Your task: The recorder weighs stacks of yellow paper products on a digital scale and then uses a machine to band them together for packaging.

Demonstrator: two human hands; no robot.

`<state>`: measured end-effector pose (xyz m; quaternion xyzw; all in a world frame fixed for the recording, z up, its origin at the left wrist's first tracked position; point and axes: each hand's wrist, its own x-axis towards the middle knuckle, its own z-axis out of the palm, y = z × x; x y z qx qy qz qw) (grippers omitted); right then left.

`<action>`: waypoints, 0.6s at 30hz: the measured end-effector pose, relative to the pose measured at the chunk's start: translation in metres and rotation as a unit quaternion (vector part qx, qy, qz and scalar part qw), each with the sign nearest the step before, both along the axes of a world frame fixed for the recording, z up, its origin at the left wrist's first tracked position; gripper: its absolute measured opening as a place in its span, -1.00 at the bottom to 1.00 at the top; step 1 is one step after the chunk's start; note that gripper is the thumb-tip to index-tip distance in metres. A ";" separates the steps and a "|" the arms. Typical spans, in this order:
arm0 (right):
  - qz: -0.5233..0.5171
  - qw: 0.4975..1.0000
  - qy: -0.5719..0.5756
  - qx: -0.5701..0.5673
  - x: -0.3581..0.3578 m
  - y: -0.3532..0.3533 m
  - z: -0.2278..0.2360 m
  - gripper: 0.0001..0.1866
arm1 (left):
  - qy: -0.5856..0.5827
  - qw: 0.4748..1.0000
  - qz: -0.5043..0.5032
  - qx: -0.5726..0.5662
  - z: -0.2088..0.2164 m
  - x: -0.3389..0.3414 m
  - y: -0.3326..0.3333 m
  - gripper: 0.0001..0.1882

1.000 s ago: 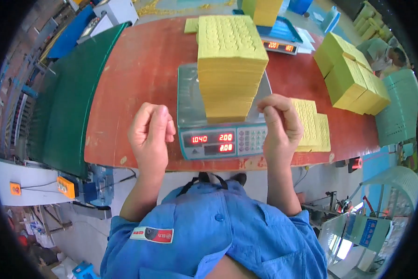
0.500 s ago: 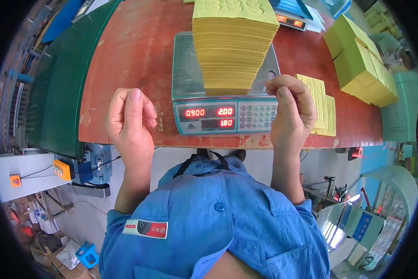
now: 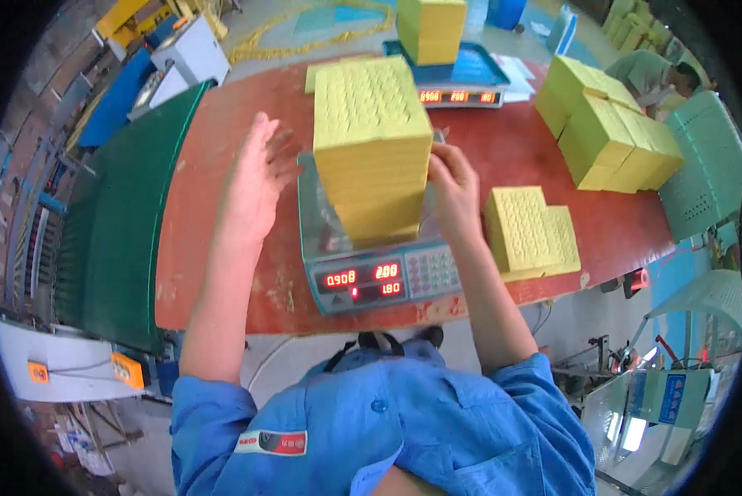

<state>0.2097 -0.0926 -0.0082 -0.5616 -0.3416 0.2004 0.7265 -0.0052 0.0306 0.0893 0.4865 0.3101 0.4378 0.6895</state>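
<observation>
A tall stack of yellow embossed sheets stands on the scale, whose red digits are lit. My left hand is raised to the left of the stack, open, fingers apart and not touching it. My right hand is at the stack's right side. Its thumb and bent index finger are apart and reach the stack's edge, while the other fingertips are partly hidden. Right of that hand, a smaller pile of the same yellow sheets lies on the red table.
A second scale with a blue tray bears another yellow stack at the back. Several yellow bundles stand at the right, near a green perforated crate. A person is beyond them. A green surface adjoins the table's left.
Both hands have moved forward, with the right one now at the stack's side. The left fingers have spread. The view has tilted up, bringing the back scale and its stack into sight.
</observation>
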 end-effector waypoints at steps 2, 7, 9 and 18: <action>0.000 1.000 0.006 -0.030 -0.002 0.018 0.000 -0.74 | 0.062 0.994 0.001 -0.090 0.010 0.021 0.009 -0.29; 0.019 0.998 0.053 0.009 -0.012 0.024 -0.028 -0.69 | 0.045 0.986 -0.148 -0.060 0.005 0.045 0.003 -0.29; 0.034 0.991 0.126 0.025 -0.021 0.020 -0.028 -0.66 | 0.085 0.978 -0.182 -0.062 0.012 0.044 0.000 -0.33; -0.037 0.994 0.101 -0.001 -0.051 -0.028 -0.027 -0.65 | 0.098 0.960 -0.234 -0.117 0.007 0.034 -0.014 -0.40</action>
